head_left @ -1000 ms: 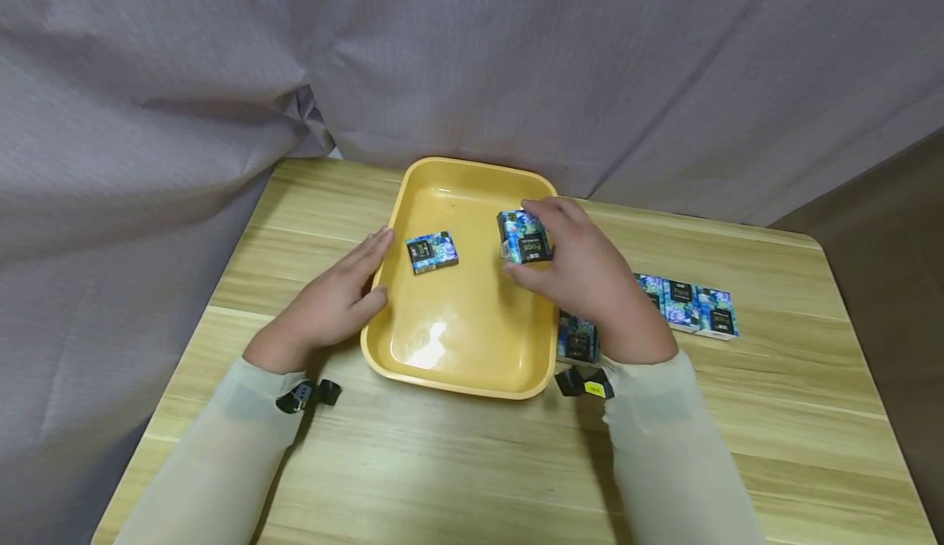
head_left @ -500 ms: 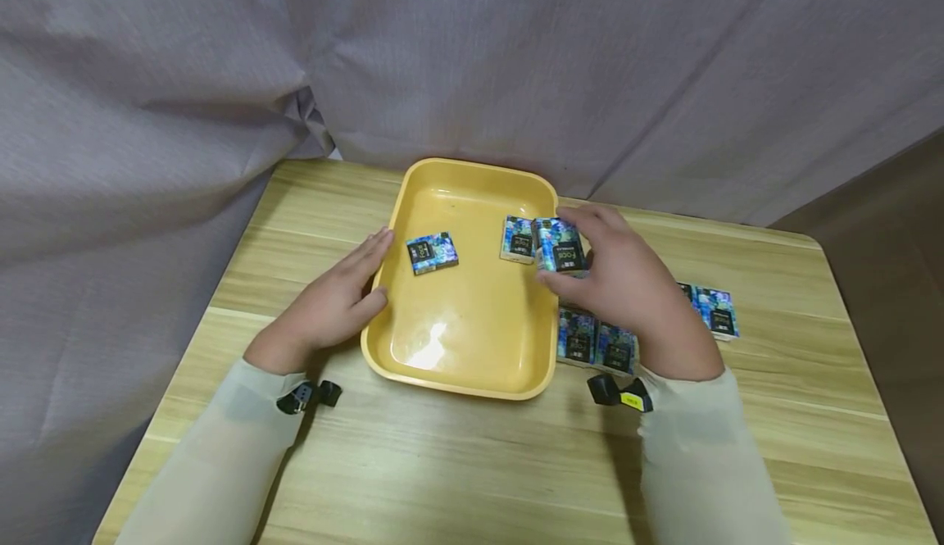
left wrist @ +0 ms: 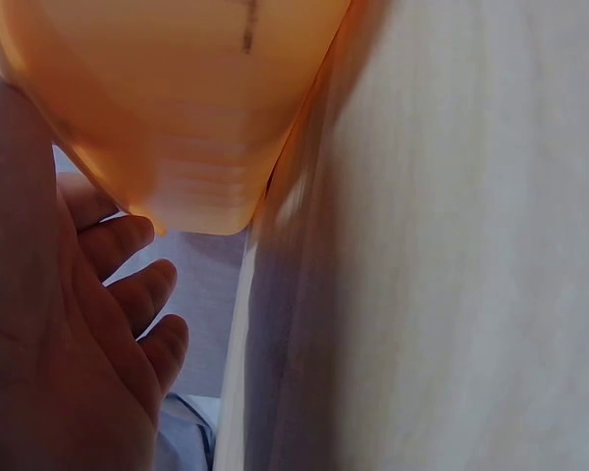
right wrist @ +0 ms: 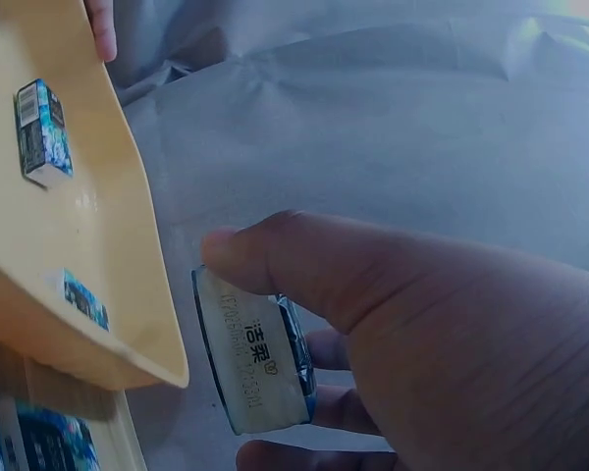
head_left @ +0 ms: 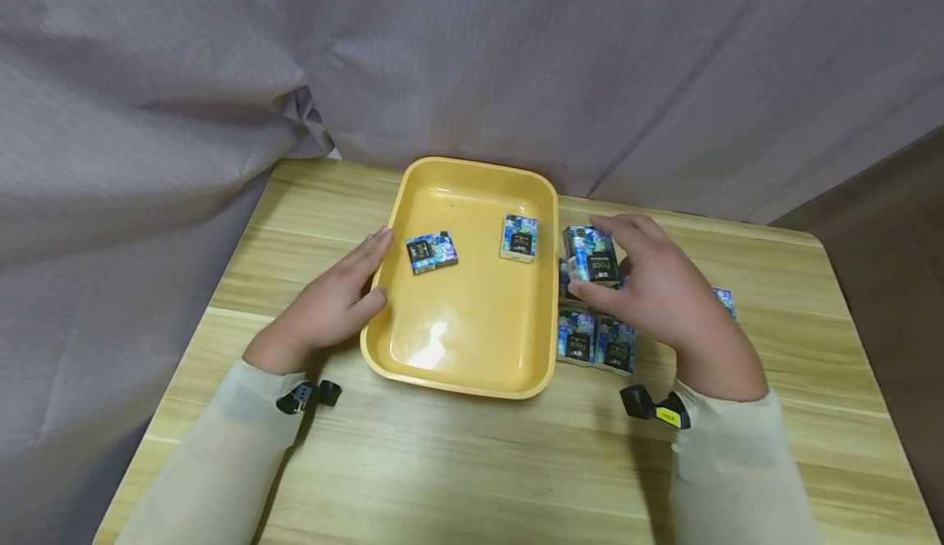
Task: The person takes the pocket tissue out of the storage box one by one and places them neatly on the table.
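Observation:
My right hand [head_left: 660, 295] holds a small blue floral tissue pack [head_left: 590, 252] between thumb and fingers, just right of the yellow tray [head_left: 472, 389]. In the right wrist view, the pale printed side of the held tissue pack [right wrist: 250, 358] faces the camera, the thumb on its top edge. My left hand [head_left: 328, 311] rests along the tray's left rim with fingers extended; the left wrist view shows the fingers [left wrist: 128, 245] beside the tray's outer wall. Inside the tray lie one tissue pack [head_left: 432, 252] at left and another tissue pack [head_left: 519, 238] at right.
Right of the tray, two tissue packs lie side by side, a near-left pack [head_left: 575, 336] and a near-right pack [head_left: 615, 345]. Another pack [head_left: 566, 283] sits partly under the held one. A further pack [head_left: 726, 301] peeks out behind my right wrist. A grey curtain [head_left: 472, 61] backs the table.
My right hand has carried its tissue pack rightward from above the tray, past the rim, to over the packs beside it. The tray's right-hand pack is now uncovered. My left hand stays put.

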{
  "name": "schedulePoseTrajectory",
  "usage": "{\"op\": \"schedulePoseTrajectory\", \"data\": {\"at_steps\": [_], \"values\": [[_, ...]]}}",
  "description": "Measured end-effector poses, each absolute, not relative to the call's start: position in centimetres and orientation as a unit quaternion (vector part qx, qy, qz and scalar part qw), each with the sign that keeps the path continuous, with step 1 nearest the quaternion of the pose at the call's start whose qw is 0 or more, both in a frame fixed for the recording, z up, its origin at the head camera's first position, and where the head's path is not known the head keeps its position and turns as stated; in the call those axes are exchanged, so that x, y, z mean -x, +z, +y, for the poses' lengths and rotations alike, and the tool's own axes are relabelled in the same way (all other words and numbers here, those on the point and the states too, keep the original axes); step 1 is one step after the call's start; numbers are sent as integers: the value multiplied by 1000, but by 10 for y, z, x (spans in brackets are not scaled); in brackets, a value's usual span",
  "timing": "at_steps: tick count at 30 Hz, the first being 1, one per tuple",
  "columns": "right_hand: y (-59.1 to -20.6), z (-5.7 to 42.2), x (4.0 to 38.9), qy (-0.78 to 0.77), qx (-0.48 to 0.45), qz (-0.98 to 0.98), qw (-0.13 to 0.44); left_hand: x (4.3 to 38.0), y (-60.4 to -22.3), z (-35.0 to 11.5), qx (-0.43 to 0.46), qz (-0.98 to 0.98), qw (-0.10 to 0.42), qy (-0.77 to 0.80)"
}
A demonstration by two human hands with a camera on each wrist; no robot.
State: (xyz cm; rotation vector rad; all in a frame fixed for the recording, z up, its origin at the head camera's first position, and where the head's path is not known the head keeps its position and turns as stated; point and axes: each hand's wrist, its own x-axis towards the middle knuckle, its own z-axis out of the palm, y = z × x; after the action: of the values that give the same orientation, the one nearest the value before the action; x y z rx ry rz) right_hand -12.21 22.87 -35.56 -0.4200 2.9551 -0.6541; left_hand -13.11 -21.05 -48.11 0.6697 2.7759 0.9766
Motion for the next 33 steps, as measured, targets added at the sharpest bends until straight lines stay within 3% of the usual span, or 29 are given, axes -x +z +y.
{"op": "schedulePoseTrajectory", "data": {"at_steps": [12, 23, 33], "values": [[-357, 259, 108, -202, 113, 972, 32, 131, -480, -210, -226, 916, 64, 326], [-376, 286, 88, -194, 140, 971, -16, 132, -481, -211, -225, 916, 62, 327], [-394, 304, 69, -193, 116, 974, -24, 133, -483, -211, -232, 916, 56, 323]]}}
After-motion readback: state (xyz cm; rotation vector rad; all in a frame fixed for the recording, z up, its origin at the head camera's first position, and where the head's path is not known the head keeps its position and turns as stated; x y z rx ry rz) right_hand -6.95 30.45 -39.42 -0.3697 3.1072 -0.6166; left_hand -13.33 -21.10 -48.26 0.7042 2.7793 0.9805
